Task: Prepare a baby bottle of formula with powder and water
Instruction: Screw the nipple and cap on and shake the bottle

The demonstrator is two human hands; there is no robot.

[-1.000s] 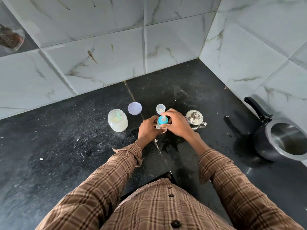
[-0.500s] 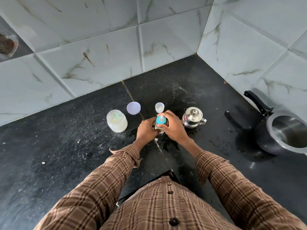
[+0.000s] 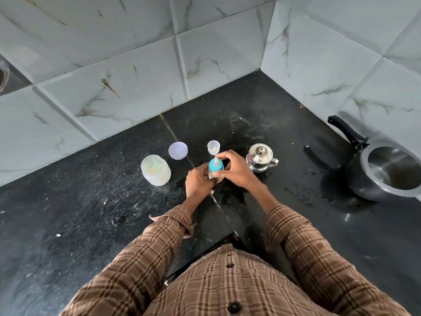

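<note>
Right hand (image 3: 237, 171) shifted on teal cap (image 3: 216, 165), fingers gripping it, left hand (image 3: 197, 182) holding bottle (image 3: 214, 176)

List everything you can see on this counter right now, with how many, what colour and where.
baby bottle: one, clear with blue collar, centre, between both hands
powder jar: one, translucent, open, left of bottle
jar lid: one, pale lilac, behind jar
small cup: one, clear, behind bottle
steel kettle: one, shiny, right of bottle
pressure cooker: one, dark, far right
counter: one, black
left hand: one, holds bottle body
right hand: one, grips the collar
</note>
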